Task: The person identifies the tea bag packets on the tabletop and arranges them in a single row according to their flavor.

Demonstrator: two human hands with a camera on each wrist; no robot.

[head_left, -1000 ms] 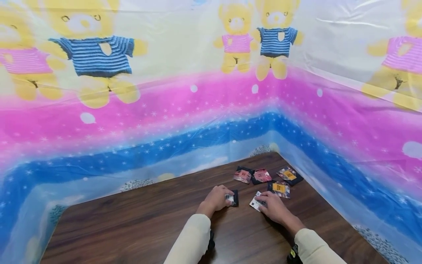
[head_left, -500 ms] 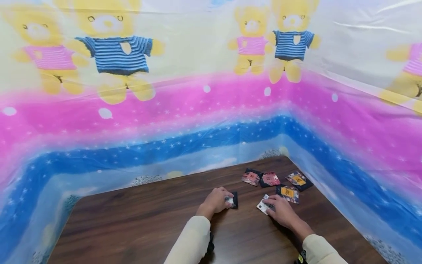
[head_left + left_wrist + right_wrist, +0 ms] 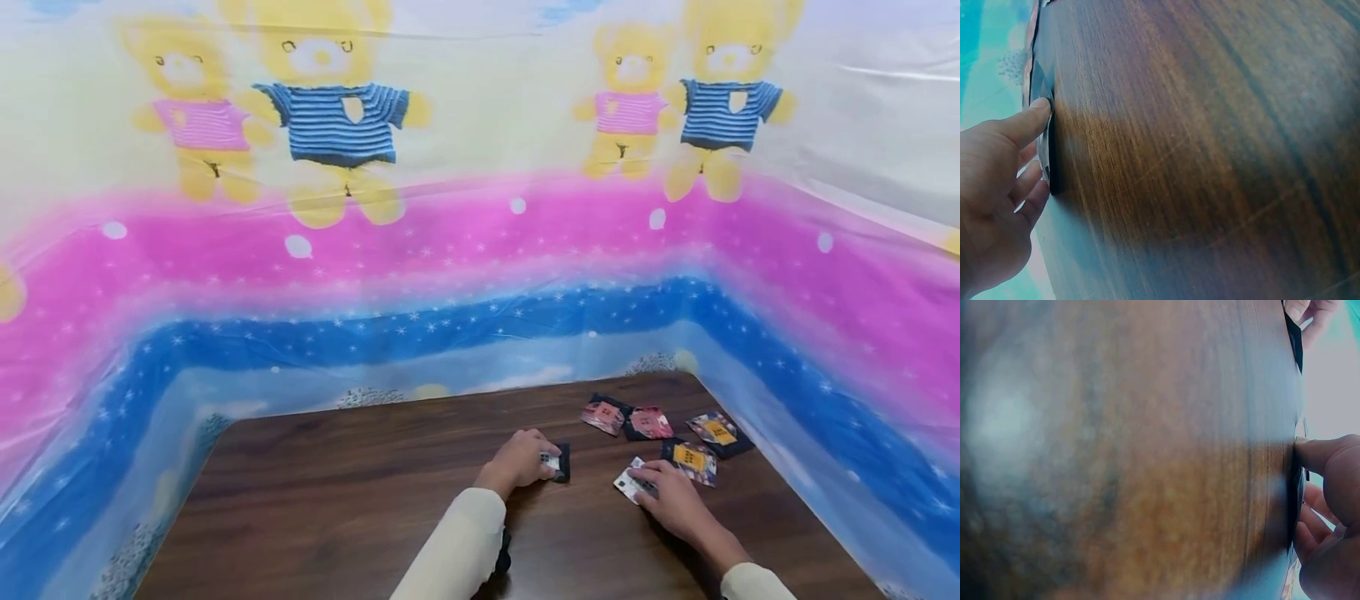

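My left hand (image 3: 521, 458) holds a small flat packet, white with a black edge (image 3: 564, 463), at the middle of the table. In the left wrist view the thumb of the left hand (image 3: 991, 181) lies on the packet's top, and other fingers are at its far side. To the right, my right hand (image 3: 678, 500) holds a white packet (image 3: 627, 482) low on the wood. The right wrist view shows the thumb and curled fingers of this hand (image 3: 1341, 487) along the packet's dark edge (image 3: 1296, 506). Fingers hide much of both packets.
Behind the hands lie two red-labelled packets (image 3: 602, 415) side by side. Two orange-labelled packets (image 3: 693, 462) overlap at the right, close beyond the right hand. The dark wooden table (image 3: 337, 492) meets a bear-print curtain (image 3: 450, 250) along its back and right edges.
The head view has turned left, so the scene sits further right. My left hand and its packet have shifted slightly left of the red-labelled packets. Both hands keep their packets.
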